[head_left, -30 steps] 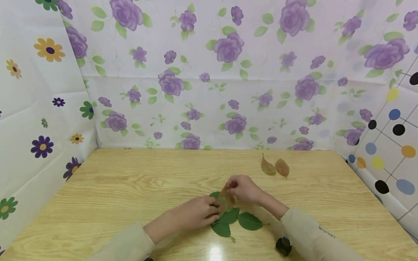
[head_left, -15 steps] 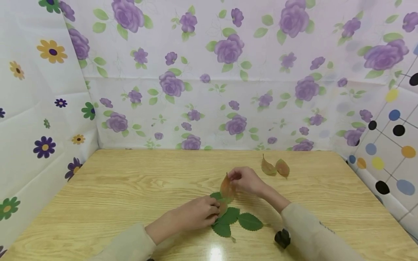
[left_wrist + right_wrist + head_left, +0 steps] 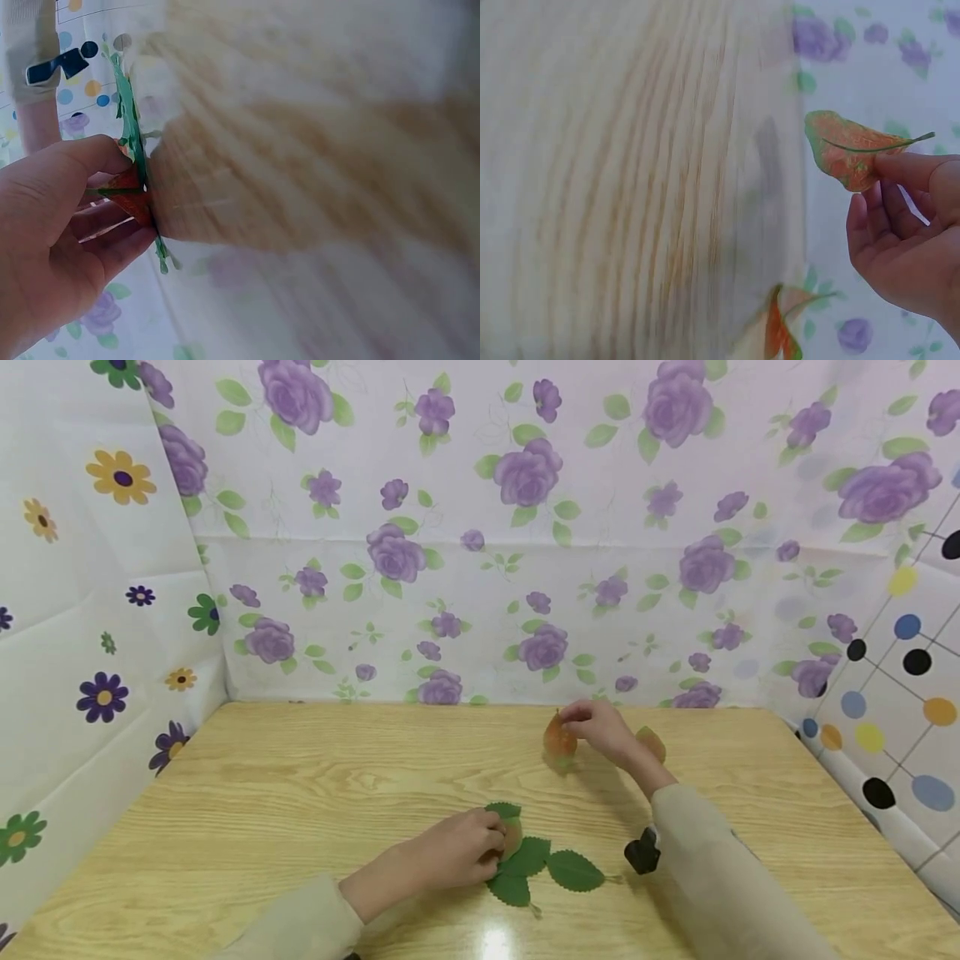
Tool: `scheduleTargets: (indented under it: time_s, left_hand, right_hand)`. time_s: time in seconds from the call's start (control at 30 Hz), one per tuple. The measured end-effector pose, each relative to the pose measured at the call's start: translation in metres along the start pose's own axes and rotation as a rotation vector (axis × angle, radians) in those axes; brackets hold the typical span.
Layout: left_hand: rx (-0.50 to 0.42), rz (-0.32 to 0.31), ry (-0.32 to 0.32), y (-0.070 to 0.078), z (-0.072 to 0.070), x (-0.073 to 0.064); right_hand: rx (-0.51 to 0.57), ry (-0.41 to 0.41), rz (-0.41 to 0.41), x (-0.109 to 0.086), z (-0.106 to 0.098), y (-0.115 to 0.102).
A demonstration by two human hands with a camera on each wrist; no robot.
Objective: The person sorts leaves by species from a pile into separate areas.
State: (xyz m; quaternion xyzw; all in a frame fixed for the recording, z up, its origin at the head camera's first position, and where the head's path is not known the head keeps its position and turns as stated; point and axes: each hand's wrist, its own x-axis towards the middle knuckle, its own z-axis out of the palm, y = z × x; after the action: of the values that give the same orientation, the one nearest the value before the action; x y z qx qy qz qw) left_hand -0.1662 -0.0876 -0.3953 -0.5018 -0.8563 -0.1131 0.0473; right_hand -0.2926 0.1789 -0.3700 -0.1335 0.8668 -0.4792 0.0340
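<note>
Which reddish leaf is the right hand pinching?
The leaf left of the right hand, pinched near its stem; one lies right of that hand; the left hand holds another.

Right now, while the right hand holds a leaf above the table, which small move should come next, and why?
I would probably lower the held leaf to the table, beside the similar orange leaf. The right hand pinches it in the air near that one, toward the table's far edge, whereas the green leaves lie nearer, by the left hand.
</note>
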Motion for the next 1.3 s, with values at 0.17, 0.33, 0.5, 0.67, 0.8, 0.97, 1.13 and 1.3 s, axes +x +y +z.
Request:
scheduleTargets:
  time_s: [0.17, 0.33, 0.5, 0.67, 0.8, 0.97, 1.13, 1.3]
  left_hand:
    - [-0.026, -0.052, 0.024, 0.002, 0.003, 0.003]
    - [-0.078, -0.115, 0.02, 0.003, 0.003, 0.007]
    - [-0.149, -0.158, 0.001, 0.004, 0.001, 0.011]
    - [-0.225, -0.158, -0.007, 0.007, -0.004, 0.016]
    - [-0.242, -0.154, -0.021, 0.009, -0.007, 0.02]
    - [-0.288, -0.166, -0.015, 0.009, -0.008, 0.022]
    - [-0.227, -0.242, -0.012, 0.01, -0.008, 0.023]
    - [-0.189, -0.319, -0.003, 0.012, -0.007, 0.021]
  right_hand:
    - [-0.012, 0.044, 0.047, 0.006, -0.009, 0.014]
    - [-0.007, 0.067, 0.102, 0.008, -0.017, 0.03]
    - [-0.016, 0.109, 0.102, 0.009, -0.023, 0.044]
    - [-0.025, 0.112, 0.115, 0.008, -0.023, 0.05]
    - [-0.039, 0.098, 0.12, 0.005, -0.021, 0.054]
    - [-0.065, 0.077, 0.091, 0.004, -0.019, 0.059]
    - [-0.09, 0.07, 0.08, 0.005, -0.016, 0.062]
    - [-0.094, 0.069, 0.07, 0.006, -0.014, 0.061]
